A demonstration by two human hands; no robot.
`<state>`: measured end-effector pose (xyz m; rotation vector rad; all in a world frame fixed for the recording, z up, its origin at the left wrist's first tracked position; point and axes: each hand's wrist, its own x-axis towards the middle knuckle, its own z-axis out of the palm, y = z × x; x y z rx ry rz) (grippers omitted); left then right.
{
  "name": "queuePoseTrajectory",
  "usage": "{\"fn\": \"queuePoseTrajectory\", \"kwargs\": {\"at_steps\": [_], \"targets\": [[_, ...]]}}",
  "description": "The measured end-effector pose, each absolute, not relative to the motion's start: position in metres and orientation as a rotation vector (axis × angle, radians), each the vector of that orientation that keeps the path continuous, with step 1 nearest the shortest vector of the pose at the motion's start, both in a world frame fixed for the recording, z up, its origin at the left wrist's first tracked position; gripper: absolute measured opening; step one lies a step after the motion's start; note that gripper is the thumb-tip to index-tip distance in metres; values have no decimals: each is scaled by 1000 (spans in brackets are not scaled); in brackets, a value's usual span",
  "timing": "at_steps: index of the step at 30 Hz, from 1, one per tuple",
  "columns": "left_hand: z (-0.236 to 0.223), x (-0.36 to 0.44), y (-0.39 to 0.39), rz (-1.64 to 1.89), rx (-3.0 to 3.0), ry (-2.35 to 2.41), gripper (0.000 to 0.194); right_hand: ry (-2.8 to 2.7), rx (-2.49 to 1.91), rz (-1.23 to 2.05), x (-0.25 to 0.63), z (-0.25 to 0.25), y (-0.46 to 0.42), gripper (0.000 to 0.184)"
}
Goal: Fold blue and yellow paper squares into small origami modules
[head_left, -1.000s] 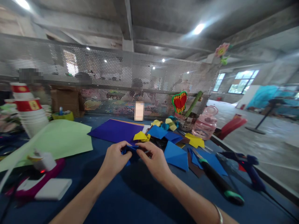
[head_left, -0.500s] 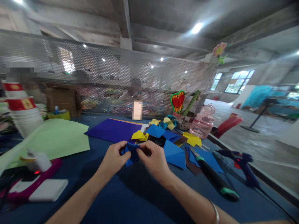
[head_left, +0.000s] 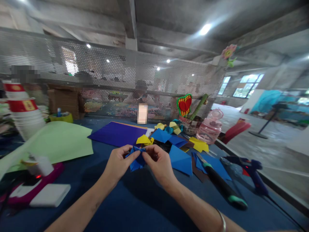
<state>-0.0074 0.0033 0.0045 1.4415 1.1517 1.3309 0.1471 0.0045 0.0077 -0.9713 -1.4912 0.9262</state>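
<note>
From where I stand: left hand [head_left: 119, 162] grips a folded blue paper [head_left: 136, 165], thumb across its front; right hand [head_left: 159, 163] pinches its top right edge. Paper sits between the hands, over the table [head_left: 108, 209] — nearer than the purple sheet [head_left: 118, 133]. Glue gun [head_left: 255, 174] lies far right.

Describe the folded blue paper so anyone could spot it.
Over the dark blue table, find the left hand and right hand, close together. Between them is the folded blue paper, pinched, while other blue pieces lie to its right.
</note>
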Motion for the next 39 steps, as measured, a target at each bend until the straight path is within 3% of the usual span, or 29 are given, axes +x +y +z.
{"fn": "queuePoseTrajectory", "kwargs": {"at_steps": [16, 25, 35, 39], "targets": [[11, -6, 1, 1276, 1413, 1111, 21, -1653, -913, 682, 150, 3, 6, 7], [10, -10, -1, 1242, 1350, 1137, 24, -1972, -790, 450, 158, 12, 0, 18], [11, -14, 3, 1237, 1816, 1273, 14, -1748, -892, 1177, 167, 13, 25, 26], [11, -13, 2, 1239, 1940, 1333, 12, -1722, -910, 1297, 169, 14, 26, 26]]}}
